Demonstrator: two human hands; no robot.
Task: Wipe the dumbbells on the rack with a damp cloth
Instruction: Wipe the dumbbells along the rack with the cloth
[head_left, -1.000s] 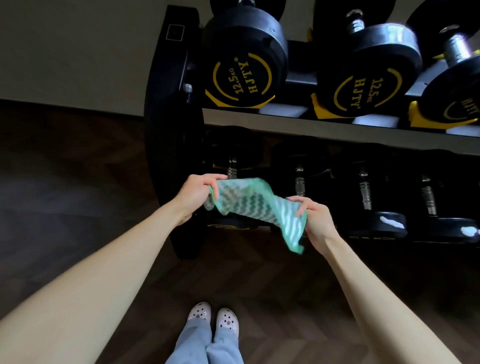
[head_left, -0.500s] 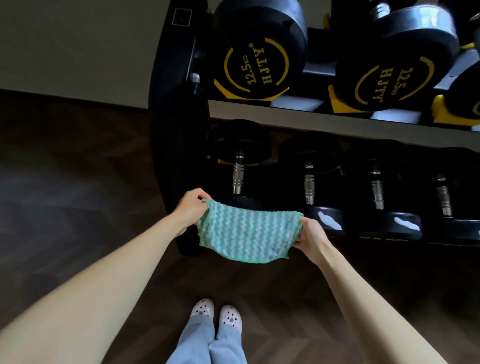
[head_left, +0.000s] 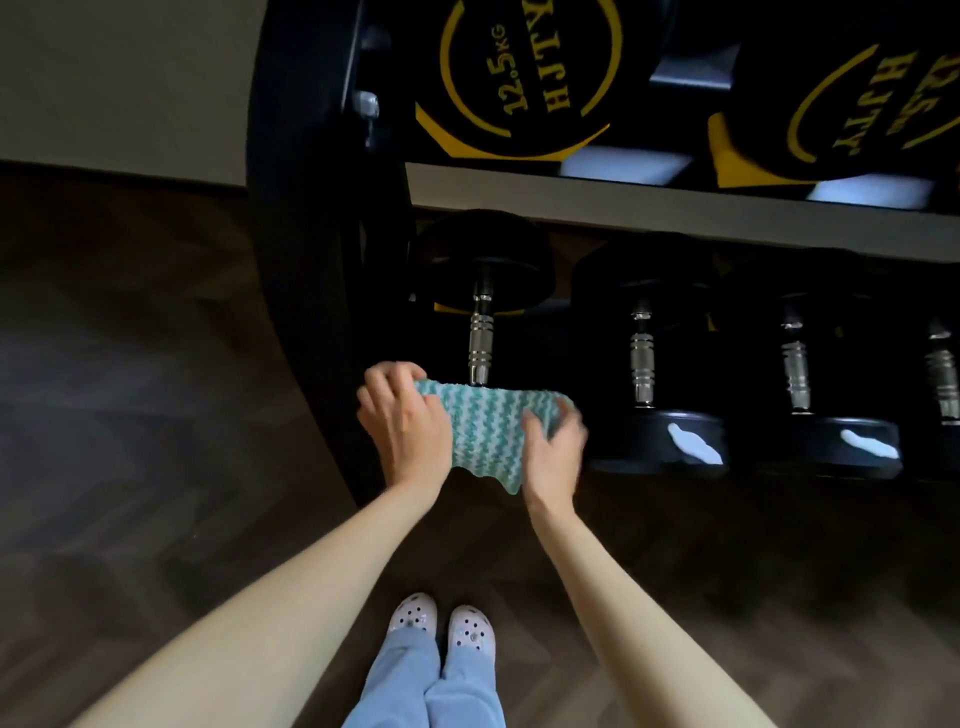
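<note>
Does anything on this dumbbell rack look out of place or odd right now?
Only the white streaks on the near ends of two black round-headed dumbbells on the lower tier of the black metal rack. I cannot tell whether they are smears or glare. Everything else sits straight.

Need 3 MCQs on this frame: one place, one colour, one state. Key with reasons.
1. Where is the cloth?
A) on the floor
B) over the near end of the leftmost lower-shelf dumbbell
C) on the upper shelf

2. Cloth colour?
A) red
B) plain black
C) green and white

3. What holds it?
A) left-hand grip and right-hand grip
B) nothing
C) a hook on the rack

Key:
1 B, it drapes at the near end of that dumbbell's handle.
2 C, zigzag stripes show.
3 A, one grips each side.
</note>
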